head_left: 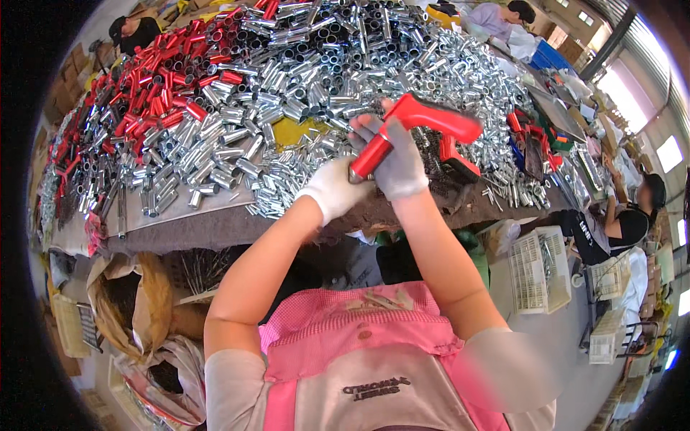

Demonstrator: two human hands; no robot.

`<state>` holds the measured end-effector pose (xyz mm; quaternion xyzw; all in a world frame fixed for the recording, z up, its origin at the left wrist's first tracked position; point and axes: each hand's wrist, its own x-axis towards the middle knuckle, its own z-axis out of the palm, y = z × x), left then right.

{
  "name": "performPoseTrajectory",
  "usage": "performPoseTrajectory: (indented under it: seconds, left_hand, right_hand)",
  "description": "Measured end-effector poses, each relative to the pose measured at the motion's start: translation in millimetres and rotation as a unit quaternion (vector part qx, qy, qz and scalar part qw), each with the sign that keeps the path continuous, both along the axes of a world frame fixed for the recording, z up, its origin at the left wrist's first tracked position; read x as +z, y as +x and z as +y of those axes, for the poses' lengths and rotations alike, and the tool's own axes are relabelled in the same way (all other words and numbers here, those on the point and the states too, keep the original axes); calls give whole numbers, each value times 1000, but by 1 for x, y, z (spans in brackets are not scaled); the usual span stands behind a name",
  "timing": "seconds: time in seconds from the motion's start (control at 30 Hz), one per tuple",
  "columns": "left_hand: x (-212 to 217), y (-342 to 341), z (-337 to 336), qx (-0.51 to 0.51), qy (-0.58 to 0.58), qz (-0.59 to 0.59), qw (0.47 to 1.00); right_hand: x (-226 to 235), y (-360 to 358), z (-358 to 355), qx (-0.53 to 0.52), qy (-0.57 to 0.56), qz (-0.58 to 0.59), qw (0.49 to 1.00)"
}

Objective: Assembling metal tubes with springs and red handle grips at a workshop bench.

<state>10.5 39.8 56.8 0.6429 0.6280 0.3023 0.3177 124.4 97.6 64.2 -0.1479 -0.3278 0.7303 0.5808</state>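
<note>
Over the workbench (188, 233), by its near edge, we hold a red pistol-shaped part (433, 121) — right hand (404, 167) gripping its tube (372, 154), left hand (330, 188) at its lower end — closed or not, we cannot tell.

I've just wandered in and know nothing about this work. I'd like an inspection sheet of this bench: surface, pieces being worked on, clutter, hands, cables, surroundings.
Surface: brown cloth along the near edge; heaped parts cover most of the rest.
Work piece: red part, a tube with a curved handle, held up over the near side.
Clutter: silver tubes and red pieces piled loosely.
Hands: gloved right hand grips the red part; white-gloved left hand is at its lower end, fingers mostly hidden.
Cables: nothing seen.
Surroundings: white crate right, brown sack left, other people nearby.
</note>
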Motion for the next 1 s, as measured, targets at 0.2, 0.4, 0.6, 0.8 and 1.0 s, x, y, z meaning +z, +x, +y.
performPoseTrajectory:
  seconds: [0.2, 0.4, 0.6, 0.8, 1.0]
  left_hand:
    - [14, -4, 2, -80, -48, -4, 996]
    - [-6, 0, 9, 48, -12, 51, 997]
    - [3, -10, 10, -103, -206, -241, 943]
    - [3, -5, 30, 97, 51, 181, 977]
    - [17, -18, 16, -126, -171, -196, 957]
  right_hand:
    - [-18, 9, 14, 101, 67, -31, 992]
    - [-4, -13, 18, 1, -55, -28, 998]
    - [-17, 4, 37, 219, 103, 105, 965]
    - [1, -29, 41, -88, -145, -65, 983]
    - [6, -1, 33, 245, 40, 140, 958]
